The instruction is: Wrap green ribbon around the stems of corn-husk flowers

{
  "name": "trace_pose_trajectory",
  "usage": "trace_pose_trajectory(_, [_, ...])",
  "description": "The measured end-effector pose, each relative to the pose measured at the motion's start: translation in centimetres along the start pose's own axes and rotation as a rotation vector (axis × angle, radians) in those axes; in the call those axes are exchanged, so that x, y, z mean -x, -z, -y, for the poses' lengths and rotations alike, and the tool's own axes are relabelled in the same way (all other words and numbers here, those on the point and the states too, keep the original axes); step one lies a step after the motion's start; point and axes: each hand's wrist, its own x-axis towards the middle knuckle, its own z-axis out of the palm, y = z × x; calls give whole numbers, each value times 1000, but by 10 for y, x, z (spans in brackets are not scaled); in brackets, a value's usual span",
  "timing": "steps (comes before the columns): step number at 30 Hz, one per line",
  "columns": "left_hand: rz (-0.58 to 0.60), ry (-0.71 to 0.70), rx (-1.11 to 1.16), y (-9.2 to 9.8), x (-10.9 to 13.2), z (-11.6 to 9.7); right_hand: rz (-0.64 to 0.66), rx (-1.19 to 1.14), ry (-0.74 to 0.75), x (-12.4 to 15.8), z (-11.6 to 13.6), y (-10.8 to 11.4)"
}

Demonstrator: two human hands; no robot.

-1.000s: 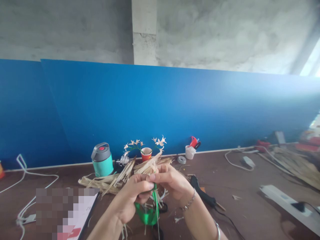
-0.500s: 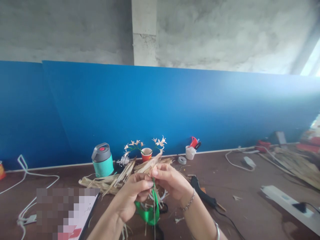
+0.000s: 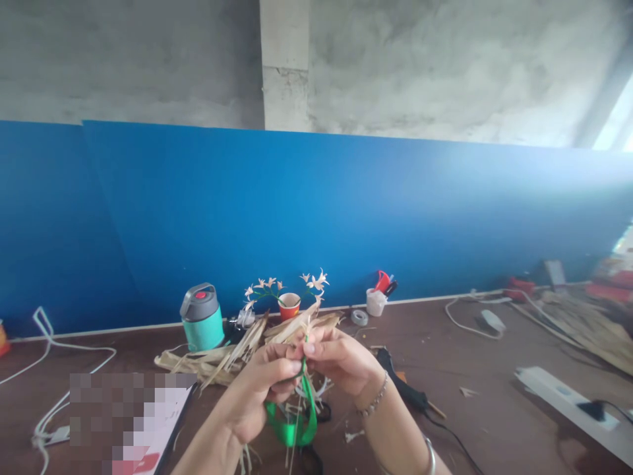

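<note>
Both hands meet at the centre, above the table. My left hand (image 3: 271, 379) is closed, thumb and fingers pinching a thin stem wrapped in green ribbon. My right hand (image 3: 339, 359) pinches the top of the same stem, just below a small pale flower of dried husk. A loop of green ribbon (image 3: 297, 429) hangs beneath the fingers, with thin pale strands beside it. Behind the hands lie dried husks (image 3: 210, 363). Beyond them, a red and white paper cup (image 3: 289, 310) holds stems with pale flowers (image 3: 317, 282).
A teal flask (image 3: 204, 330) stands back left. A white cup with pens (image 3: 376, 303) and a tape roll (image 3: 360, 318) are behind the right hand. Right of it lies a black glue gun (image 3: 403, 386); farther right, a power strip (image 3: 568, 409). White cables cross the left side.
The right fingers have shifted slightly down, and the pale flower and green-wrapped stem show more clearly above them. The ribbon loop has swung and opened wider.
</note>
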Motion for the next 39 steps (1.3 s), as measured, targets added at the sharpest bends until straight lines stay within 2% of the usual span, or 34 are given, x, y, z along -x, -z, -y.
trace_pose_trajectory(5, [13, -5, -91, -2, 1, -3, -17, 29, 29, 1, 3, -7])
trace_pose_trajectory(11, [-65, -103, -279, 0, -1, -4, -118, 129, 64, 0, 5, -13])
trace_pose_trajectory(18, [-78, -59, -233, -2, -1, -4, -224, 208, 19, 1, 7, -20])
trace_pose_trajectory(25, [-55, -53, -231, -2, 2, -8, -168, 198, 18, 1, 7, -18])
trace_pose_trajectory(29, [-35, -3, -144, 0, 2, -7, -50, 179, 23, 2, 6, -13])
trace_pose_trajectory(34, [25, 36, -55, 3, 1, -3, 17, 114, 53, 3, 7, -12])
trace_pose_trajectory(39, [97, 21, -79, 2, 1, 0, 75, 46, 72, 4, 8, -16])
